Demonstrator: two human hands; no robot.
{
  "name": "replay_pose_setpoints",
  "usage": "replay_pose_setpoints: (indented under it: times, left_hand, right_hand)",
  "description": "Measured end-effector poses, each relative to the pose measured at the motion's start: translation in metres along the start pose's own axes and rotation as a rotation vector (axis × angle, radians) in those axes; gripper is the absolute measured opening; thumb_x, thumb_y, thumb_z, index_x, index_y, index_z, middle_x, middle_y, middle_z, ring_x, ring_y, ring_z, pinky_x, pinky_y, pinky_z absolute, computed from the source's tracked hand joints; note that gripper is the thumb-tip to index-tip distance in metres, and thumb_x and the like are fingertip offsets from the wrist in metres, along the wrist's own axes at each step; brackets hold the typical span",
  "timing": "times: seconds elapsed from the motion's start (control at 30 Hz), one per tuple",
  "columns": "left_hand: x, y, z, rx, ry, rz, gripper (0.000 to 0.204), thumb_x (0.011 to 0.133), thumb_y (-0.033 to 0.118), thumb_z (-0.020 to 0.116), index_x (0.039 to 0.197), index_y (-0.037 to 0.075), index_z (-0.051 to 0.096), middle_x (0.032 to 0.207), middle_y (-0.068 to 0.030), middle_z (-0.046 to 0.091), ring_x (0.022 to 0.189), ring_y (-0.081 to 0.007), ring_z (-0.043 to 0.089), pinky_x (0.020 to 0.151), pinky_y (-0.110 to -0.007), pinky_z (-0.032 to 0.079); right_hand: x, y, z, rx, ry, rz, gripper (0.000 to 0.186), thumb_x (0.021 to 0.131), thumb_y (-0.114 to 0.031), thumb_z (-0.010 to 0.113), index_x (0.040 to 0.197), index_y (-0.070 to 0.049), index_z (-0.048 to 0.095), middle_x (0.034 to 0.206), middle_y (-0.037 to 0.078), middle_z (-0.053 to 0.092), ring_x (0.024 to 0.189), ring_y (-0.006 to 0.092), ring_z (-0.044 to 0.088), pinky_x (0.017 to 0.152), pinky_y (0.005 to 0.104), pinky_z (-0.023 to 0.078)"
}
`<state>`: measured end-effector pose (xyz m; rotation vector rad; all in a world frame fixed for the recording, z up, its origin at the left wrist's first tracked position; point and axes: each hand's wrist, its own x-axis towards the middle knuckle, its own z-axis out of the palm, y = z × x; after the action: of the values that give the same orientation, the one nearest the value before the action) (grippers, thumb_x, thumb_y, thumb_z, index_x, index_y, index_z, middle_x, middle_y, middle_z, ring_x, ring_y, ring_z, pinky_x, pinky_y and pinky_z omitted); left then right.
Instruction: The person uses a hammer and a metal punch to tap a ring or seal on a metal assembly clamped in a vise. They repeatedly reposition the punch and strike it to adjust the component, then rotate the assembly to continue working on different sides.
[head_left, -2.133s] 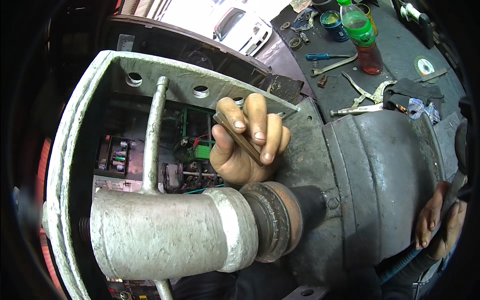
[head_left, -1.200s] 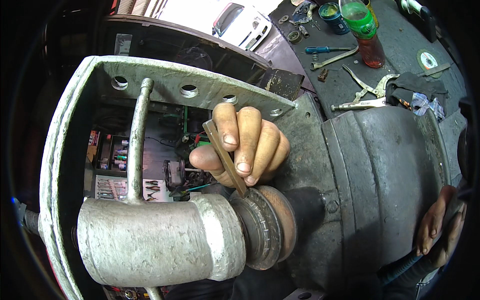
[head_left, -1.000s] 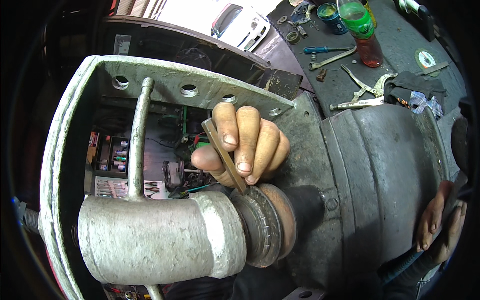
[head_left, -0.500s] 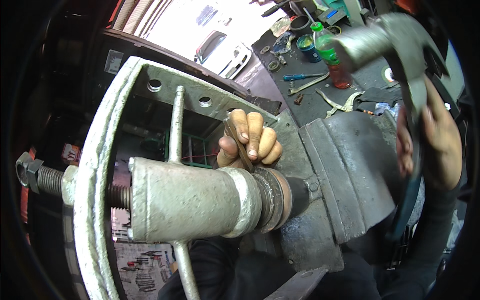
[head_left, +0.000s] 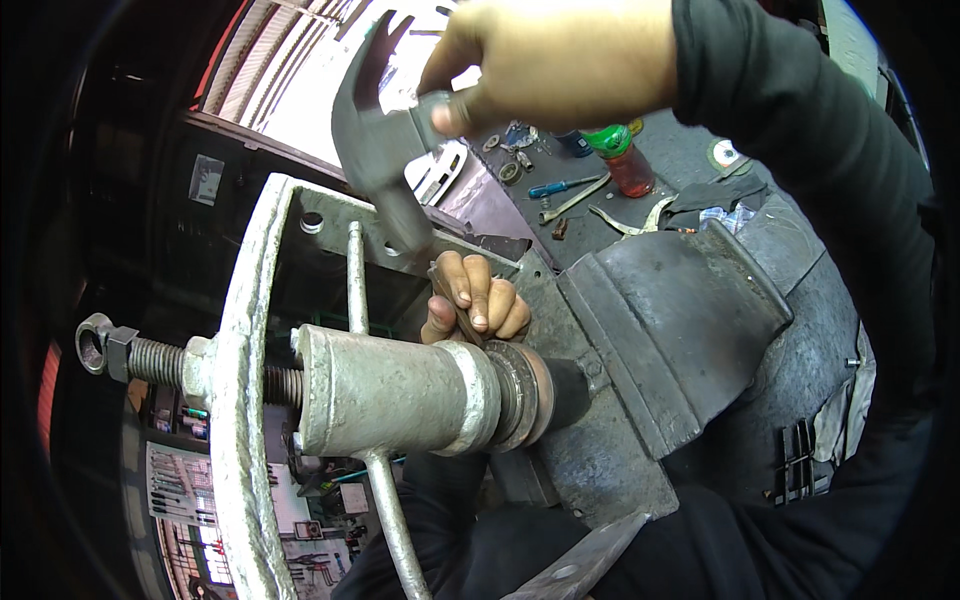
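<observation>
My right hand [head_left: 540, 70] grips a claw hammer [head_left: 375, 145], blurred, raised above the top end of a flat steel bar [head_left: 470, 330]. My left hand [head_left: 485, 305] holds the bar upright at a tilt between thumb and curled fingers, its lower end at dark stepped rings [head_left: 515, 405] on a spindle. Left of the rings lies a silver-painted cylinder [head_left: 385, 390] with side rods, inside a thick silver frame [head_left: 240, 400]. A threaded bolt [head_left: 150, 358] passes through the frame's side. The rings sit against a dark steel body [head_left: 660, 340].
A workbench [head_left: 550, 160] behind holds a green-topped bottle [head_left: 630, 168], a screwdriver [head_left: 560, 188], a wrench [head_left: 570, 205], locking pliers [head_left: 635, 222], rags and small parts. A tool board [head_left: 180, 480] is at the lower left. A white car [head_left: 435, 175] shows beyond.
My right hand has come up from the right with the hammer and swung left over my left hand, which still holds the bar. The view has shifted.
</observation>
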<state>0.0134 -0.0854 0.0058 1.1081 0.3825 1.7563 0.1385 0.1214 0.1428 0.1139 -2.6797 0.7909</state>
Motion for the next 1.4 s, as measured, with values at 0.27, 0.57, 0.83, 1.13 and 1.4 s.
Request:
replay_pose_setpoints:
  times: [0.27, 0.57, 0.83, 1.13, 1.4]
  left_hand:
    - [-0.009, 0.006, 0.0, 0.018, 0.009, 0.018, 0.026, 0.09, 0.026, 0.058, 0.082, 0.006, 0.044, 0.07, -0.0031, 0.044, 0.048, -0.0063, 0.036, 0.043, -0.021, 0.029]
    - [0.003, -0.002, -0.012, -0.044, -0.112, 0.053, 0.027, 0.092, 0.024, 0.055, 0.083, 0.001, 0.044, 0.072, -0.0067, 0.046, 0.048, -0.0074, 0.037, 0.039, -0.021, 0.028]
    - [0.0, 0.004, -0.007, 0.025, -0.069, 0.015, 0.026, 0.091, 0.026, 0.057, 0.082, 0.006, 0.043, 0.068, -0.0036, 0.044, 0.048, -0.0064, 0.035, 0.04, -0.02, 0.027]
    - [-0.001, 0.001, -0.009, 0.024, -0.095, 0.016, 0.027, 0.09, 0.027, 0.058, 0.082, 0.005, 0.044, 0.068, -0.0036, 0.044, 0.047, -0.0067, 0.035, 0.04, -0.02, 0.027]
    - [-0.002, 0.0, -0.009, -0.029, -0.129, 0.057, 0.028, 0.092, 0.025, 0.054, 0.083, 0.001, 0.044, 0.072, -0.0072, 0.047, 0.049, -0.0083, 0.037, 0.039, -0.022, 0.028]
  right_hand:
    - [0.02, -0.005, 0.004, -0.08, -0.045, -0.065, 0.042, 0.087, -0.031, 0.056, 0.116, -0.001, 0.054, 0.07, 0.007, 0.056, 0.06, 0.0159, 0.057, 0.051, 0.0261, 0.044]
    - [0.007, -0.008, -0.003, -0.163, 0.012, -0.03, 0.037, 0.088, -0.03, 0.055, 0.112, -0.001, 0.057, 0.073, 0.008, 0.059, 0.064, 0.0179, 0.059, 0.056, 0.0282, 0.046]
    - [0.003, -0.016, -0.002, -0.193, 0.03, -0.059, 0.034, 0.088, -0.029, 0.055, 0.107, -0.002, 0.06, 0.076, 0.009, 0.062, 0.068, 0.0197, 0.061, 0.061, 0.0301, 0.048]
    - [-0.004, -0.019, -0.002, -0.243, 0.06, -0.069, 0.031, 0.089, -0.028, 0.054, 0.102, -0.002, 0.063, 0.079, 0.01, 0.064, 0.072, 0.0218, 0.063, 0.066, 0.0322, 0.051]
    - [-0.004, -0.03, 0.001, -0.346, 0.131, -0.094, 0.025, 0.091, -0.025, 0.05, 0.098, -0.006, 0.065, 0.079, 0.008, 0.066, 0.074, 0.0209, 0.064, 0.066, 0.0334, 0.053]
